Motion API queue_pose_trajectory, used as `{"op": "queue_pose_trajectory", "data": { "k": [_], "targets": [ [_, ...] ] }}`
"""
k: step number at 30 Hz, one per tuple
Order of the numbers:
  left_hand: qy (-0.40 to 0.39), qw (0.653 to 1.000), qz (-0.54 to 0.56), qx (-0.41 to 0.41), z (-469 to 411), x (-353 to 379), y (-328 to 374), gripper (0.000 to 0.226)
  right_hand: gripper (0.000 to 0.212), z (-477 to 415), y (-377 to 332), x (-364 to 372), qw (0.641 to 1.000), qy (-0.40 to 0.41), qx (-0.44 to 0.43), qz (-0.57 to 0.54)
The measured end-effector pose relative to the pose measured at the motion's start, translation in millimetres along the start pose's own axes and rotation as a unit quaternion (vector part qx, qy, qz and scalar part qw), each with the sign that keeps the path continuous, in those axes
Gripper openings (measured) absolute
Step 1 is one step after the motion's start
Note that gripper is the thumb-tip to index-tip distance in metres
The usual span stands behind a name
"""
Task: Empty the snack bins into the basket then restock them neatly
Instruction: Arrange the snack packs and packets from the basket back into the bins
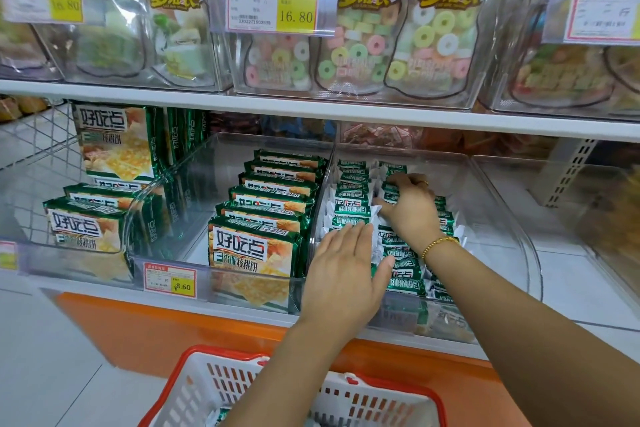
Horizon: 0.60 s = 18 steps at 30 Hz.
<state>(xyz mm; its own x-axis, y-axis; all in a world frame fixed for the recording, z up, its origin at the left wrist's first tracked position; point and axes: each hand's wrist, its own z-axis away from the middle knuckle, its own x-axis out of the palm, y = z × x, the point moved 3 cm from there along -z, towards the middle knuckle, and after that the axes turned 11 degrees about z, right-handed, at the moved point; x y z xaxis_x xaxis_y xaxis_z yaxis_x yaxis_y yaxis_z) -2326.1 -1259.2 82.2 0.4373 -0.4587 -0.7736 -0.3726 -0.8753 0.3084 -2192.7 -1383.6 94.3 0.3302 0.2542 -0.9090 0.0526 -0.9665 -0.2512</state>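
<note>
A clear plastic bin on the lower shelf holds rows of small green-and-white snack packets. My left hand lies flat with straight fingers over the near left rows, pressing on them. My right hand, with a gold bracelet and ring, reaches deeper into the bin, its fingers curled on a small packet in the middle row. The bin to the left holds a tidy row of larger green biscuit packs. A white basket with an orange rim stands below; a packet or two shows in its bottom.
More large green packs stand and lie in the far left bin. A price tag reading 8.60 hangs on the bin front. The upper shelf carries clear bins of candy bags. An orange base panel runs below the shelf.
</note>
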Motion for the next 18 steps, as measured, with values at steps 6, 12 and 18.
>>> {"op": "queue_pose_trajectory", "data": {
  "k": [6,12,18],
  "targets": [
    [0.001,1.000,0.006,0.008,2,-2,0,0.066,0.048,5,2,1,0.998,-0.043,-0.038,-0.007],
    [-0.089,0.995,0.042,-0.001,6,-12,8,0.067,0.042,40,-2,-52,0.997,0.018,-0.032,-0.072],
    [0.061,0.974,0.218,0.028,80,-39,5,0.034,0.039,140,-15,-102,0.976,0.035,-0.150,-0.155]
  ]
}}
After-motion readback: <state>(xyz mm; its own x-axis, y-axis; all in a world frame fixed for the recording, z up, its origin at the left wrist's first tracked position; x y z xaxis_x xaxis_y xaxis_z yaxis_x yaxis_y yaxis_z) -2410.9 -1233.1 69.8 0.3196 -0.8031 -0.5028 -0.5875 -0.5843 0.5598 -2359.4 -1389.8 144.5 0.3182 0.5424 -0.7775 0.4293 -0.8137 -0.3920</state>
